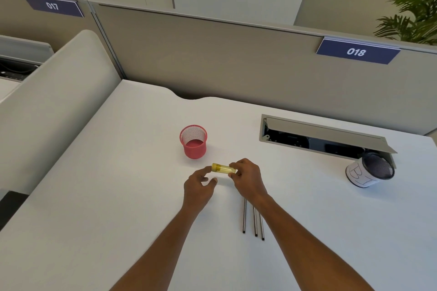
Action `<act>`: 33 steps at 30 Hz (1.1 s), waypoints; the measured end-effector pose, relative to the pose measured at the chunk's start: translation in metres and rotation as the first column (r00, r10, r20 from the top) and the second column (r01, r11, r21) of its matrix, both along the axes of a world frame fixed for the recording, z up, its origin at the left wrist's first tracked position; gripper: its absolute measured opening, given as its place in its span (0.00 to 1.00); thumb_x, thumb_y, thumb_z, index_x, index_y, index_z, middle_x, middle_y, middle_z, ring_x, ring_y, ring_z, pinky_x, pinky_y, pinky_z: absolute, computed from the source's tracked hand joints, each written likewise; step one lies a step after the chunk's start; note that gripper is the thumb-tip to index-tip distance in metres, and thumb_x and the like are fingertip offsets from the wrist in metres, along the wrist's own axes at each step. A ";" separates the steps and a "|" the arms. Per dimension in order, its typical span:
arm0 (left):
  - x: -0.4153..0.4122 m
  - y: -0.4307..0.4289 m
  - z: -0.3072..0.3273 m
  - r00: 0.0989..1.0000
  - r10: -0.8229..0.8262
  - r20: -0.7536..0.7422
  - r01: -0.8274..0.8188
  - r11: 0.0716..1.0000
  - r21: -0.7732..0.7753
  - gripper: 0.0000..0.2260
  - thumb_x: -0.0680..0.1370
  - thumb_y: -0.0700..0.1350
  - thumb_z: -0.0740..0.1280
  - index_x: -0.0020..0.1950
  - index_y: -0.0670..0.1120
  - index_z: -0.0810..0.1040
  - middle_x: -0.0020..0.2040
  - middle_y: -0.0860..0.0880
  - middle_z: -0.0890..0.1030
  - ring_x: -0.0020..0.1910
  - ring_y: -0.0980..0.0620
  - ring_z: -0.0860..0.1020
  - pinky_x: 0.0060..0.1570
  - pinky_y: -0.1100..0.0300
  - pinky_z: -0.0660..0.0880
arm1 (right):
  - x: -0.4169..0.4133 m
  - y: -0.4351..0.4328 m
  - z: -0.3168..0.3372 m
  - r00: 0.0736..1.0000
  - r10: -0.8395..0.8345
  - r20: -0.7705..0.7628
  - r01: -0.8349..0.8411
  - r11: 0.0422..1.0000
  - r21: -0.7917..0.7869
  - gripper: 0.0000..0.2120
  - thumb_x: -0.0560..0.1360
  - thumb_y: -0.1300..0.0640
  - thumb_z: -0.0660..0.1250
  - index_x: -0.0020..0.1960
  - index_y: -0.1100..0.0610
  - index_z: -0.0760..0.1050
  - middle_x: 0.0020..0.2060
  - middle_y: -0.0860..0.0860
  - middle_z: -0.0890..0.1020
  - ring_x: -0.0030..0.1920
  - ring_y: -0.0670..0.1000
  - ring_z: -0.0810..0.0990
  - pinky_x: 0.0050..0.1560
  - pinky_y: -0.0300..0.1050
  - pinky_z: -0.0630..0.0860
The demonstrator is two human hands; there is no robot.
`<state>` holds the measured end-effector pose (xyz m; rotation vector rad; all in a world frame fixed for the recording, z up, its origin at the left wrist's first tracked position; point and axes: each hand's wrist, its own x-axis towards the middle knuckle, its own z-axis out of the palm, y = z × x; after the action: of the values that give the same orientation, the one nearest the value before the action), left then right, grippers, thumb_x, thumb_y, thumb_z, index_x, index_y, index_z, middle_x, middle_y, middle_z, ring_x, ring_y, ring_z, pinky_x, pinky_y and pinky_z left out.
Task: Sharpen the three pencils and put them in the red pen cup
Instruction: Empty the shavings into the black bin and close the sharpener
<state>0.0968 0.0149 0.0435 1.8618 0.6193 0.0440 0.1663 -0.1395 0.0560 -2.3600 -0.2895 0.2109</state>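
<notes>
My right hand [246,179] pinches the yellow sharpener [224,169] at its right end, fingers curled round it, tube held roughly level. Left hand [199,186] is half open, fingers loosely bent, gripping nothing. Its index tip sits right at the sharpener's capped end; can't tell if it touches. Three pencils [255,222] lie side by side on the table [118,196], tips hidden under my right forearm, neither hand on them. Red cup [193,142] stands upright just beyond the hands.
</notes>
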 end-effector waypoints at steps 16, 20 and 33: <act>0.017 0.024 -0.038 0.984 -0.114 -0.137 0.135 0.979 0.154 0.24 0.78 0.43 0.74 0.73 0.45 0.76 0.65 0.47 0.79 0.51 0.52 0.76 0.55 0.64 0.70 | 0.014 0.032 -0.042 0.999 -0.011 -0.048 0.007 0.996 -0.088 0.13 0.77 0.65 0.68 0.61 0.61 0.82 0.54 0.58 0.83 0.54 0.57 0.81 0.55 0.39 0.72; 0.018 0.024 -0.040 0.980 -0.135 -0.143 0.156 0.976 0.152 0.26 0.77 0.45 0.75 0.74 0.46 0.74 0.67 0.48 0.78 0.53 0.52 0.75 0.58 0.63 0.71 | 0.013 0.034 -0.044 0.997 -0.044 -0.060 0.039 0.997 -0.072 0.14 0.77 0.66 0.68 0.61 0.61 0.83 0.54 0.58 0.83 0.54 0.57 0.81 0.54 0.38 0.72; 0.010 0.026 -0.040 0.994 -0.019 -0.104 0.024 0.998 0.051 0.26 0.77 0.43 0.76 0.74 0.46 0.74 0.65 0.49 0.79 0.51 0.52 0.78 0.55 0.61 0.74 | 0.009 0.017 -0.036 0.985 -0.133 -0.110 0.141 0.987 0.072 0.17 0.74 0.67 0.73 0.62 0.62 0.81 0.57 0.55 0.83 0.54 0.54 0.82 0.56 0.36 0.75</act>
<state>0.1069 0.0412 0.0036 1.9307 0.6749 -0.0511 0.1752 -0.1230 0.0200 -2.2710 -0.0823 0.2517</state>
